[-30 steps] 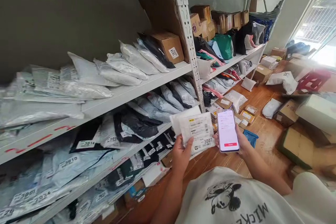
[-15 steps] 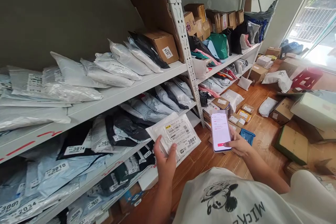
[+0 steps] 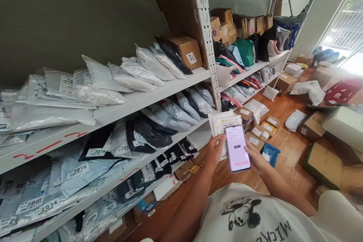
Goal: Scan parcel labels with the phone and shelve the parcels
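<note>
The head view shows the person standing before a metal shelf full of parcels. The left hand is closed on a flat white parcel, fingers on its lower edge, and the parcel stands upright just behind the phone, which covers a part of its printed label. The right hand is wrapped around the phone from the right side, screen turned to the face. I think the parcel could slip, because its plastic film looks smooth and the hand holds it only at one edge; it would fall on the wooden floor among the small boxes. The label may also be read wrongly while the phone hides it. The bags on the shelf are soft, shiny and wrinkled, grey, white and black, lying slanted in rows. The cardboard box at the end is stiff and matte, with sharp corners.
</note>
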`<state>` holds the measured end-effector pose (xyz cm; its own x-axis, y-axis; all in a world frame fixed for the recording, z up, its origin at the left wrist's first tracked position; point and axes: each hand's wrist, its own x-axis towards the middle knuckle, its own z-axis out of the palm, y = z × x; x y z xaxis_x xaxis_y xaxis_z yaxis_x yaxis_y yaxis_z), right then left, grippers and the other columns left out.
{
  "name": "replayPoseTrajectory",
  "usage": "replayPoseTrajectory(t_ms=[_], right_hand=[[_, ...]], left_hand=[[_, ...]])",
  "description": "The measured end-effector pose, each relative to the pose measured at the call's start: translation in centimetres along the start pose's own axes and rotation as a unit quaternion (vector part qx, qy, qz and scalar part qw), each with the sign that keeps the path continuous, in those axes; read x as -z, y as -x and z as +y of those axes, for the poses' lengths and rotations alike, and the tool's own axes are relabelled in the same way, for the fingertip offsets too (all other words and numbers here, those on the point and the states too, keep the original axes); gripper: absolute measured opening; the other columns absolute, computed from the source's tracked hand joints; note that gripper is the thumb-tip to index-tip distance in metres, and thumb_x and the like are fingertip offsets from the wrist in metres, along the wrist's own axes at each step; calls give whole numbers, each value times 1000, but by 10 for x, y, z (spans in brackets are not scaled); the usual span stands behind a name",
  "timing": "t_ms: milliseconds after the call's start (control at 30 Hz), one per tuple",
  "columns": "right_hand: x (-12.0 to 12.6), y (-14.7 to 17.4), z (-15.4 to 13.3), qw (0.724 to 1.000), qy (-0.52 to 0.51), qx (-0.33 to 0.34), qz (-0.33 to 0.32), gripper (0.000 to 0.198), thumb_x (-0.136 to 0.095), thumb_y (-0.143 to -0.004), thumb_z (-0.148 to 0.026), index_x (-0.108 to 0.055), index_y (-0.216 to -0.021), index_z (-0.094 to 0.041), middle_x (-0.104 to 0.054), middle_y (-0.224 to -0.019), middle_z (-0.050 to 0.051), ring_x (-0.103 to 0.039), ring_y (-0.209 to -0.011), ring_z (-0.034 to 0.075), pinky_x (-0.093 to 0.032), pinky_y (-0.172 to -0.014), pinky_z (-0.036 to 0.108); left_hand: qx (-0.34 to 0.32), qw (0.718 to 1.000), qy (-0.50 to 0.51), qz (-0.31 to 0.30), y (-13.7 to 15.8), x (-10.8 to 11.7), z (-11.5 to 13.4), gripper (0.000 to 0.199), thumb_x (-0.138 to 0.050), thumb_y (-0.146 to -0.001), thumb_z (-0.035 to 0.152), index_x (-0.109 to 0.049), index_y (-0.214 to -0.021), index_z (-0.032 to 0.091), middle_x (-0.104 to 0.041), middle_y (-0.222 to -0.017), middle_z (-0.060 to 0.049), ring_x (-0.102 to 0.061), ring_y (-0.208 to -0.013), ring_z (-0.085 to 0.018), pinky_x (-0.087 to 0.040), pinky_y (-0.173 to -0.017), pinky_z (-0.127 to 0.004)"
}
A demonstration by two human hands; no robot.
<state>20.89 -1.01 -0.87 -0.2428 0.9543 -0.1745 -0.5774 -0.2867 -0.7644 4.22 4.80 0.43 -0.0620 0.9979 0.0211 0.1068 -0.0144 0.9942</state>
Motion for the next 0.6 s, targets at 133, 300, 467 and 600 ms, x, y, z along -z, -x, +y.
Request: replayPoseTrajectory(t_ms=[133,300,467,600], right_hand=[[0,-5,7,999,5,10,47,74,-87,-66,-62,-66,-128,-28,-76,-121,6,-71,-106,27,-57,-92,39],[2,-11,12,998,-17,4,56,69,-88,-65,-63,-68,-121,-27,-77,-120,6,-71,-112,30,-56,-97,46],[1,-13,10,999,-29,-11,31,72,-87,-66,-63,-66,-124,-28,-78,-117,5,-73,-104,28,-56,-96,45],[-2,-16,-1,999,-42,-17,-29,70,-82,-69,-70,-67,-122,-27,-77,-119,7,-73,-105,30,-54,-99,48]], left_hand=[[4,999,-30,-22,-9,-4,6,53,-60,-72,68,-78,-76,18,-77,-83,-8,-67,-89,-30,-51,-85,-39],[32,999,-7,-39,-7,-3,13,53,-55,-73,70,-70,-69,20,-74,-74,-5,-66,-79,-27,-49,-78,-36],[49,999,6,0,-6,3,12,54,-50,-71,66,-74,-75,18,-79,-88,-11,-70,-91,-33,-51,-90,-44],[-2,997,-55,54,-8,38,37,48,-58,-67,64,-78,-73,21,-79,-94,-13,-70,-103,-36,-51,-101,-49]])
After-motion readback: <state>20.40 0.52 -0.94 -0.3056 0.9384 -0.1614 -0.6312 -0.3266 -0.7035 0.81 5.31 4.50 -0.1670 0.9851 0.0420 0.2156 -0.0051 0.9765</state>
